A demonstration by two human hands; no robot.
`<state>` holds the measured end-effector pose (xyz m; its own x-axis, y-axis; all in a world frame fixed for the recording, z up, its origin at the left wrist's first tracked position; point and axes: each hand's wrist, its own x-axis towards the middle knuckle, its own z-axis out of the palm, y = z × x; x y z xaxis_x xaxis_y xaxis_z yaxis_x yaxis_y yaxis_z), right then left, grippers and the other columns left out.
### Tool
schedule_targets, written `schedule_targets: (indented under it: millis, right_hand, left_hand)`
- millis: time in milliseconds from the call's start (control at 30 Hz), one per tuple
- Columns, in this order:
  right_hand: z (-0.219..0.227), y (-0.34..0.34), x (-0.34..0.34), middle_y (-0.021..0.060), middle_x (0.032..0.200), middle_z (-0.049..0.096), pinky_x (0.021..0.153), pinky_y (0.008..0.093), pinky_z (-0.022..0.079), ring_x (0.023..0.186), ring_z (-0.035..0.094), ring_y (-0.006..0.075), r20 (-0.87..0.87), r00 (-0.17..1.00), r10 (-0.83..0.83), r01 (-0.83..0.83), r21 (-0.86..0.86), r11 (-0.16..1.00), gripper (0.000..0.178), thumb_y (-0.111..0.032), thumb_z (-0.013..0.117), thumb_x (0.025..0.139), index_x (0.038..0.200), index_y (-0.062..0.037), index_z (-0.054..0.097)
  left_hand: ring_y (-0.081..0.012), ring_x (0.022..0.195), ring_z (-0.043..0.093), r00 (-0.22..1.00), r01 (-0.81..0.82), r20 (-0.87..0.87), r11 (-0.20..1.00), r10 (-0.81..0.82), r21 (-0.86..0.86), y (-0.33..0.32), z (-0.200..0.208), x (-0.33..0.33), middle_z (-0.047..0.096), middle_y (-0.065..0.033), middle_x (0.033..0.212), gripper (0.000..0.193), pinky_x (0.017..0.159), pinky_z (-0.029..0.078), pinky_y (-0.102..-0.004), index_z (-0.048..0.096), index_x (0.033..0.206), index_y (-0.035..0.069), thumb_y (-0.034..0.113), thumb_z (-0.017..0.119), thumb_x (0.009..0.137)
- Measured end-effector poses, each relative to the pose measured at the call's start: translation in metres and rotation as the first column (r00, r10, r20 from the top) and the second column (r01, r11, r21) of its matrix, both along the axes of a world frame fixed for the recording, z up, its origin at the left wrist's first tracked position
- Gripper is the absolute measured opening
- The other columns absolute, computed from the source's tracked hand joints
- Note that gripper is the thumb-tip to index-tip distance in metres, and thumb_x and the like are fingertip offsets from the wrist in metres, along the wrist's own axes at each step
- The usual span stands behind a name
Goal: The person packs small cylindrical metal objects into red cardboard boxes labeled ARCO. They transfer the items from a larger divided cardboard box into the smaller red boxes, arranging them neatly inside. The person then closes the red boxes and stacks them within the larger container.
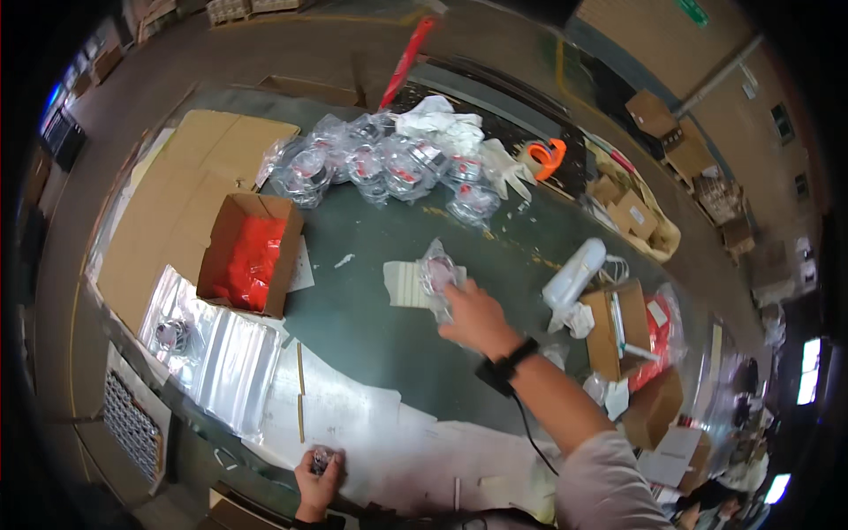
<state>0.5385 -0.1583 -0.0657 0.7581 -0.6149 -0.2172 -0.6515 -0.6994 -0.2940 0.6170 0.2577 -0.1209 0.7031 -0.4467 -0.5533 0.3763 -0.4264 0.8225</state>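
My right hand (477,320), with a black band on its wrist, reaches over the middle of the green table. Its fingers are closed on the near edge of a clear plastic-bagged round part (436,272). That bag overlaps a small cream ribbed pad (404,284) lying on the tabletop. At the near edge, my left hand (316,486) is closed round a small shiny round metal part (321,459). Part of this piece is hidden by the fingers. Farther back lies a heap of similar bagged metal parts (408,168) with red spots showing through.
An open cardboard box (290,256) of red packets stands at left. Below it are clear plastic bags (231,371) and another metal part (172,334). White gloves (442,119) and an orange tape dispenser (546,159) lie at the back. Another cardboard box (604,331) stands at right.
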Motion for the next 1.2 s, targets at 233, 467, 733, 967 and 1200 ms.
schedule_targets:
  millis: [233,467,733,967,1200]
  right_hand:
    - [-0.004,0.014,-0.036,0.0184,0.097,0.067,0.079,0.0416,0.054,0.091,0.066,0.0324,0.163,0.949,-0.269,0.201,0.344,0.917,0.052,-0.033,0.077,0.062,0.105,-0.0052,0.065]
    - [0.148,0.126,-0.326,0.0053,0.102,0.063,0.078,0.0292,0.051,0.091,0.058,0.0112,0.525,0.679,-0.513,-0.037,0.722,0.691,0.049,-0.018,0.070,0.083,0.126,-0.0023,0.054]
    - [0.337,0.171,-0.639,0.0036,0.073,0.065,0.053,0.0250,0.047,0.061,0.059,0.0100,0.111,0.392,-0.913,0.849,0.338,0.406,0.045,-0.022,0.066,0.073,0.111,0.0009,0.062]
    - [0.161,0.046,-0.748,0.0158,0.081,0.067,0.050,0.0375,0.051,0.063,0.066,0.0262,-0.233,0.718,-0.656,0.688,0.383,0.616,0.043,-0.035,0.067,0.071,0.089,0.0033,0.068]
    - [-0.007,0.011,-0.752,0.0211,0.100,0.067,0.070,0.0408,0.055,0.093,0.067,0.0341,-0.376,0.876,-0.302,0.430,0.328,0.841,0.052,-0.035,0.074,0.072,0.114,-0.0060,0.064]
  left_hand:
    - [-0.0070,0.050,0.048,0.993,0.108,-0.047,0.993,-0.109,-0.038,-0.011,-0.004,-0.018,0.058,-0.0011,0.067,0.009,0.042,0.038,-0.0215,0.060,0.087,0.006,0.014,0.062,0.092]
    - [-0.0082,0.041,0.041,0.978,0.205,0.035,0.977,-0.207,0.053,-0.018,0.018,-0.027,0.052,-0.0025,0.055,0.025,0.036,0.030,-0.0231,0.052,0.072,0.008,0.021,0.060,0.092]
    - [-0.0174,0.060,0.053,0.929,0.259,0.220,0.948,-0.297,0.186,-0.016,-0.016,-0.010,0.060,-0.0066,0.073,0.028,0.054,0.042,-0.0298,0.054,0.087,0.005,0.031,0.064,0.091]
    - [-0.0163,0.068,0.053,0.880,0.305,0.288,0.914,-0.378,0.267,-0.066,0.070,-0.160,0.057,-0.0049,0.075,0.032,0.062,0.044,-0.0317,0.053,0.091,0.007,0.036,0.068,0.088]
    - [-0.0124,0.054,0.050,0.776,0.378,0.359,0.838,-0.518,0.393,-0.054,0.110,-0.269,0.059,-0.0059,0.062,0.034,0.051,0.040,-0.0274,0.055,0.077,0.005,0.034,0.067,0.090]
